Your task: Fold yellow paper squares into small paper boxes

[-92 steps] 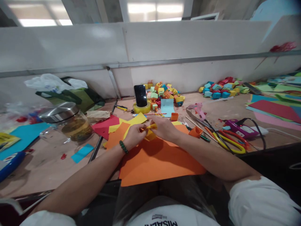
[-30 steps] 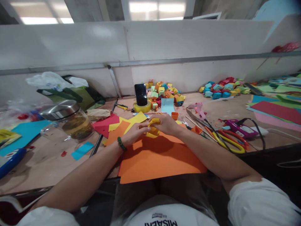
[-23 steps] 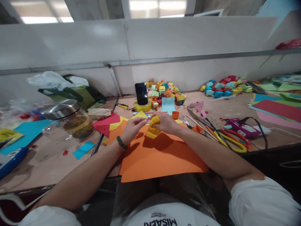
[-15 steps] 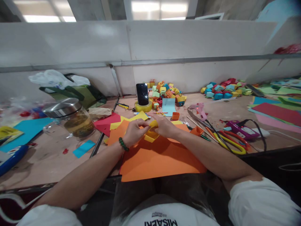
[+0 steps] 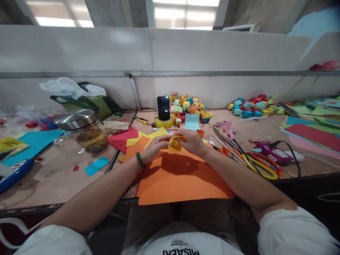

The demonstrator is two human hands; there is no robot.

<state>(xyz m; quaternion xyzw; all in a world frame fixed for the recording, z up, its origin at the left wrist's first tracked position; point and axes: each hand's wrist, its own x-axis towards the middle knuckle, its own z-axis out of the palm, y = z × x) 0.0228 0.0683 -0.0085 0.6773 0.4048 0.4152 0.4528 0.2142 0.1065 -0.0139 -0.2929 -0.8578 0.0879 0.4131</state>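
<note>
A small folded yellow paper box (image 5: 175, 145) is held between my two hands, above a large orange paper sheet (image 5: 183, 184). My left hand (image 5: 157, 147), with a green bead bracelet at the wrist, has its fingers closed on the box's left side. From the right, my right hand (image 5: 193, 142) pinches the upper right edge. Part of the box is hidden behind the right fingers. Yellow paper pieces (image 5: 160, 133) and a red paper sheet (image 5: 123, 139) stick out beyond the orange sheet.
A glass jar of tea (image 5: 91, 138) stands on the left near a blue paper square (image 5: 96, 166). Behind my hands are a phone (image 5: 163, 108) and piled paper boxes (image 5: 186, 106). On the right lie a pink glue gun (image 5: 225, 129), yellow-handled scissors (image 5: 261, 170) and a purple device (image 5: 273, 152).
The yellow box has been turned and its opening now faces differently. My right hand has shifted its grip to the upper right edge. The whole view has moved slightly.
</note>
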